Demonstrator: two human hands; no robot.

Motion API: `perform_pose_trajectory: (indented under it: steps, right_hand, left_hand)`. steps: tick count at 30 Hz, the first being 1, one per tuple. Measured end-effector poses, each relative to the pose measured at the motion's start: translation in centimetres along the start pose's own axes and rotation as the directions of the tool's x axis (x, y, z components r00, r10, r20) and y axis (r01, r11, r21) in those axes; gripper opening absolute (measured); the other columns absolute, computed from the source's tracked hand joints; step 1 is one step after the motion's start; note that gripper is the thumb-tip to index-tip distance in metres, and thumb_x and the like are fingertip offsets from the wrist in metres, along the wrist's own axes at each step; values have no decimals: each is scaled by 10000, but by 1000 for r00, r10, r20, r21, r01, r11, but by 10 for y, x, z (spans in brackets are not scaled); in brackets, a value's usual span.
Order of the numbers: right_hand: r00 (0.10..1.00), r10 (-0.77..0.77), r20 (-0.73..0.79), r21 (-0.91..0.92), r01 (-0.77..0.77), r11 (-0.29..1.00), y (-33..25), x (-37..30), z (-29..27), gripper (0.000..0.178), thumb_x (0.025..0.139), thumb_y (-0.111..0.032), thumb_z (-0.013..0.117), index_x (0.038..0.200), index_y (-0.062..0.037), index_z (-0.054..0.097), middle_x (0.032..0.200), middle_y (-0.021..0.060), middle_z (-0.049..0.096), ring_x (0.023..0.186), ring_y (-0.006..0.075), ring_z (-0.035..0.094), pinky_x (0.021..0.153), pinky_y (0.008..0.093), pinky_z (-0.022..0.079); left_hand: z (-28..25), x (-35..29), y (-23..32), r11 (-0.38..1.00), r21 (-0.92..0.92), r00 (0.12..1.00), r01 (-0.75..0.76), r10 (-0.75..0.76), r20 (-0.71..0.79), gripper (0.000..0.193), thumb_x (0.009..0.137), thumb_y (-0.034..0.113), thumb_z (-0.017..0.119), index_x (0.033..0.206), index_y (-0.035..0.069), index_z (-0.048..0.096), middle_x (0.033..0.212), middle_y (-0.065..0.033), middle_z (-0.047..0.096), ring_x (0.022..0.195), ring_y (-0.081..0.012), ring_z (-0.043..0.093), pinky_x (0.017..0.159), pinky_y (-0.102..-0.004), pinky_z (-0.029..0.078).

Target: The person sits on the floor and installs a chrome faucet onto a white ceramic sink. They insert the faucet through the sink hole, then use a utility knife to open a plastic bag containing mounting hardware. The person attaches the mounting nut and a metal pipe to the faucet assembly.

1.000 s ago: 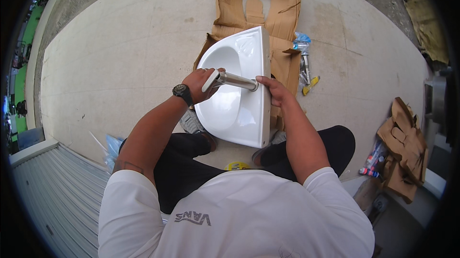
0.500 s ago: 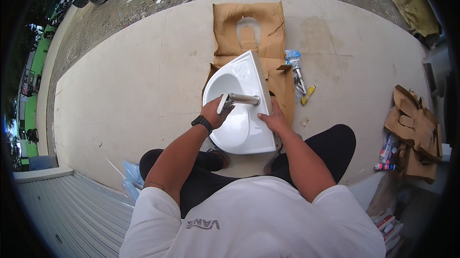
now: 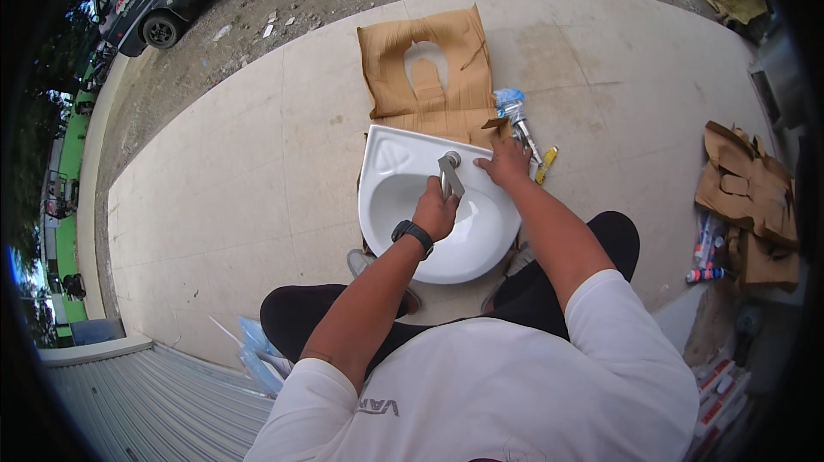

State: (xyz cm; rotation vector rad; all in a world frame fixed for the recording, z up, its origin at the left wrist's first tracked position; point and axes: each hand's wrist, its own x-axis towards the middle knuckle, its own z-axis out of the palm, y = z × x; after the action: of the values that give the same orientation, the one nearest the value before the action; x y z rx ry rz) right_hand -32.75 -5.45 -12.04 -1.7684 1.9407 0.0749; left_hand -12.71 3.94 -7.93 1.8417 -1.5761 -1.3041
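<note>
Truck: dark, parked on the gravel (image 3: 223, 41) at the upper left, a front wheel showing.
Shutter (image 3: 154, 406): grey, ribbed, along the lower left.
Blue plastic (image 3: 262, 355): crumpled on the pale floor (image 3: 215, 213), near the person's left knee.
Flat cardboard (image 3: 386, 58): brown, with an oval cutout, spread on the floor beyond the washbasin.
Left hand (image 3: 436, 211): closed around the faucet, a black watch (image 3: 414, 237) on its wrist.
Washbasin (image 3: 463, 263): white, in front of the person between the knees, straight back edge away, rounded front toward the body.
Faucet (image 3: 450, 168): silver, standing at the back rim.
Right hand (image 3: 508, 166): gripping the washbasin's right back corner, thumb on top, fingers beyond the edge.
Plastic packet (image 3: 511, 105): blue and clear, just past the right hand.
Yellow tool (image 3: 547, 165): lying beside the packet.
Folded cardboard (image 3: 745, 183): brown, far right, above a few colored tubes (image 3: 705, 274).
</note>
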Motion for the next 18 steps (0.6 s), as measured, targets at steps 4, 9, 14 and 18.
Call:
perform_pose_trajectory:
  steps: [4,9,14,18]
  right_hand:
    - [967,176,-182,-116,-199,973,1,-14,13,971,805,-578,797,1593,-190,380,1663,192,221,1546,412,214,1186,688,241]
    - [983,168,-77,190,-151,970,26,-18,18,1199,675,-581,893,1624,-194,270,1688,208,78,1557,443,153,1177,723,253]
    - [989,141,-49,41,-139,989,21,-25,23,1400,609,-523,958,1666,-245,84,1707,192,-52,1559,520,-30,1179,711,293]
    - [993,114,19,-124,-111,986,5,-26,22,1481,624,-481,962,1660,-290,-79,1716,177,-106,1548,543,-115,1154,746,304]
  left_hand:
    - [4,6,1,821,-546,972,168,-46,230,269,1024,166,604,1204,30,457,976,-112,651,871,-189,693,805,-359,583]
    - [-28,18,-5,872,-401,867,281,-51,496,323,1026,209,630,1297,77,514,1089,-94,688,1020,-181,673,937,-375,536]
    - [-48,23,-3,813,-529,885,246,34,464,434,1008,185,650,1390,69,481,1162,-112,696,1060,-210,697,952,-403,550]
    - [-37,18,2,827,-537,965,166,-24,262,616,984,122,650,1501,31,328,1169,-161,676,978,-236,720,887,-415,587]
